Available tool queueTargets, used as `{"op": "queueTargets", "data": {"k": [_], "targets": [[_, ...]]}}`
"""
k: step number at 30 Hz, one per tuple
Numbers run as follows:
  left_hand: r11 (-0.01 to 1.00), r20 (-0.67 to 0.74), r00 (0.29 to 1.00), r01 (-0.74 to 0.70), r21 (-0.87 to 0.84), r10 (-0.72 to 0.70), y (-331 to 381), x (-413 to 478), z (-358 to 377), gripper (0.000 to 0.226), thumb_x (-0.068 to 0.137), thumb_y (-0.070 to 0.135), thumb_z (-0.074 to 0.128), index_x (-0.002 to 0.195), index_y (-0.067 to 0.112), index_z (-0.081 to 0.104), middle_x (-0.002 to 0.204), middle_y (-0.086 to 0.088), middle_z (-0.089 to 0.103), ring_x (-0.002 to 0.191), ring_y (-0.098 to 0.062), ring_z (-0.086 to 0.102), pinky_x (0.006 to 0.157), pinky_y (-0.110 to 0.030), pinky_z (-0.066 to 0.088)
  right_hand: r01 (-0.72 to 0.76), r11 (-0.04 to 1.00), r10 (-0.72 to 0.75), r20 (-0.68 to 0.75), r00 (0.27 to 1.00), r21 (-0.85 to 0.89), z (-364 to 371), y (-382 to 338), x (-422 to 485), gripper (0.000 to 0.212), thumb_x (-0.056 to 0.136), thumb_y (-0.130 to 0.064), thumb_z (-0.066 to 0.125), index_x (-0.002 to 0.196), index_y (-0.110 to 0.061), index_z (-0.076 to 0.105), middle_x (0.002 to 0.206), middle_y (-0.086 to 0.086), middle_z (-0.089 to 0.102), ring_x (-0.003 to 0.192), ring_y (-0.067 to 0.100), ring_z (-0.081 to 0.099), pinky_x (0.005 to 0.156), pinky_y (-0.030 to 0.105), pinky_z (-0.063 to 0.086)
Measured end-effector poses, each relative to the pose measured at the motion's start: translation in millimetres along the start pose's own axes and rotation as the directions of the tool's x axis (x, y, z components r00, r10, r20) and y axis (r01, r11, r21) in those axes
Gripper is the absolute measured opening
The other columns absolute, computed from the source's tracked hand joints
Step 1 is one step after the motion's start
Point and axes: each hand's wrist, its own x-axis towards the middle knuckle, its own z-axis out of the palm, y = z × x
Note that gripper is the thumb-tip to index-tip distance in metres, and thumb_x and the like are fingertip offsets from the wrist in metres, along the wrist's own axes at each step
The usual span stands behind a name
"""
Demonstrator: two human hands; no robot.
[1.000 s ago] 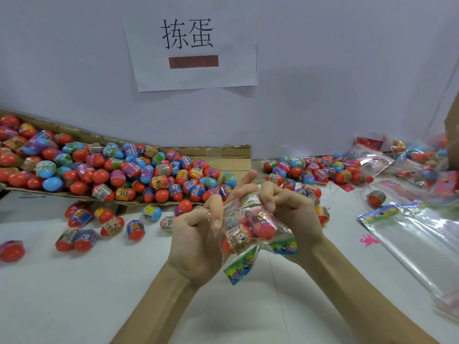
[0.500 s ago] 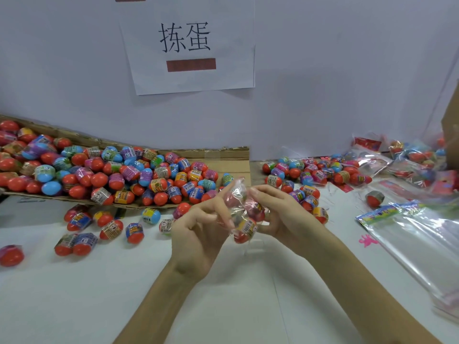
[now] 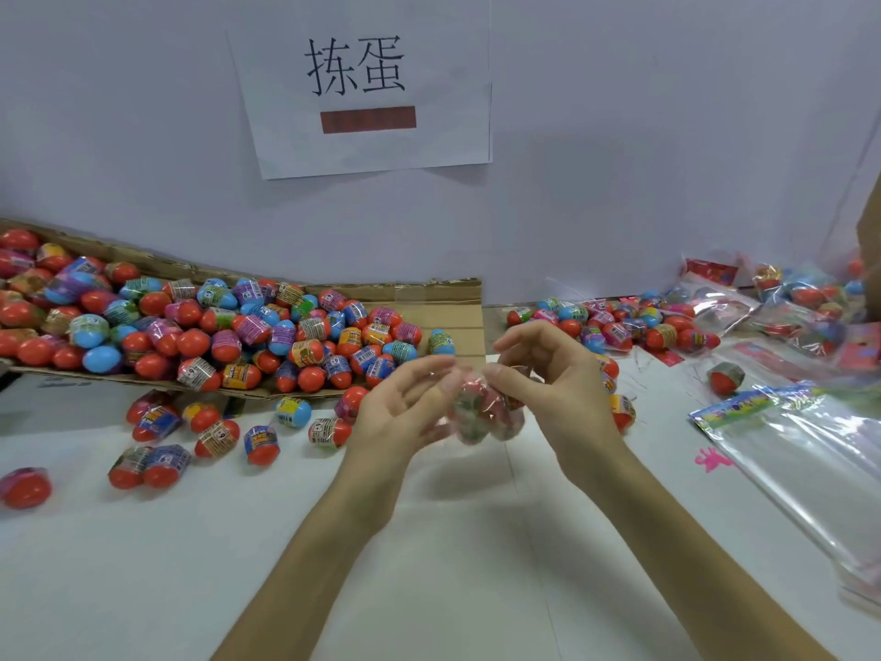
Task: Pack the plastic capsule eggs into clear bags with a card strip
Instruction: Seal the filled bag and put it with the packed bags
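Note:
A clear bag (image 3: 484,412) with capsule eggs inside hangs between my hands above the white table, blurred by motion. My left hand (image 3: 405,412) pinches its top left side between thumb and fingers. My right hand (image 3: 558,384) pinches its top right with thumb and forefinger, the other fingers spread above. A heap of red, blue and pink capsule eggs (image 3: 214,326) lies on a flattened cardboard sheet (image 3: 443,298) at the left. A stack of empty clear bags with card strips (image 3: 805,450) lies at the right.
Loose eggs (image 3: 214,436) are scattered on the table in front of the cardboard. A second heap of eggs (image 3: 615,324) and several filled bags (image 3: 791,302) sit at the back right. A single egg (image 3: 724,376) lies near the bag stack. A paper sign (image 3: 362,83) hangs on the wall.
The bag has been bunched up and spun between both hands; the card strip that hung below it a second ago no longer shows. Both hands have moved slightly apart and up.

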Motion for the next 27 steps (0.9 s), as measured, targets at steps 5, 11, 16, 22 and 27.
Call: {"op": "queueTargets", "data": {"k": [5, 11, 16, 22, 27], "targets": [[0.994, -0.034, 0.994, -0.098, 0.051, 0.099, -5.7, 0.6, -1.0, 0.020, 0.085, 0.029, 0.073, 0.102, 0.021, 0.081, 0.098, -0.005, 0.079, 0.096, -0.022, 0.076, 0.080, -0.033, 0.063, 0.083, 0.995, -0.076, 0.116, 0.990, -0.057, 2.2, -3.4, -2.2, 0.011, 0.090, -0.014, 0.076, 0.096, -0.022, 0.071, 0.084, -0.010, 0.069, 0.082, 0.008, 0.066, 0.070, 0.023, 0.057], [0.991, -0.123, 0.983, -0.131, 0.037, 0.135, -6.4, 3.0, -3.8, 0.024, 0.081, 0.032, 0.079, 0.099, 0.016, 0.080, 0.096, -0.005, 0.079, 0.095, -0.025, 0.074, 0.081, -0.044, 0.061, -0.013, 1.000, 0.012, 0.225, 0.974, 0.003, -12.2, -7.1, 5.2, 0.013, 0.082, -0.029, 0.070, 0.089, -0.019, 0.074, 0.085, -0.007, 0.071, 0.080, 0.008, 0.066, 0.071, 0.021, 0.053], [0.983, -0.157, 0.973, -0.177, -0.036, 0.170, -6.5, 5.4, -6.8, 0.012, 0.087, 0.021, 0.075, 0.097, 0.017, 0.080, 0.106, -0.009, 0.079, 0.107, -0.028, 0.073, 0.085, -0.040, 0.062, 0.035, 0.999, -0.039, 0.232, 0.972, 0.022, -15.3, -5.2, 7.1, 0.007, 0.083, -0.025, 0.079, 0.088, -0.020, 0.077, 0.087, -0.003, 0.074, 0.086, 0.015, 0.070, 0.076, 0.026, 0.058], [0.988, -0.139, 0.978, -0.148, 0.048, 0.154, -6.4, 4.4, -6.0, 0.020, 0.084, 0.033, 0.081, 0.099, 0.020, 0.081, 0.101, -0.007, 0.079, 0.103, -0.031, 0.073, 0.093, -0.066, 0.056, 0.017, 1.000, -0.016, 0.051, 0.999, -0.025, -10.2, -1.7, 5.3, 0.017, 0.075, -0.038, 0.071, 0.082, -0.023, 0.074, 0.079, -0.007, 0.072, 0.084, 0.013, 0.069, 0.076, 0.030, 0.060], [0.984, -0.126, 0.976, -0.171, 0.056, 0.177, -5.7, 4.7, -6.0, 0.021, 0.082, 0.034, 0.074, 0.099, 0.024, 0.082, 0.099, -0.002, 0.079, 0.103, -0.025, 0.074, 0.081, -0.041, 0.065, 0.022, 0.997, -0.022, 0.000, 1.000, 0.073, -3.9, -3.0, 2.0, 0.011, 0.079, -0.031, 0.071, 0.082, -0.021, 0.073, 0.074, -0.008, 0.070, 0.077, 0.008, 0.068, 0.072, 0.023, 0.057]]}}
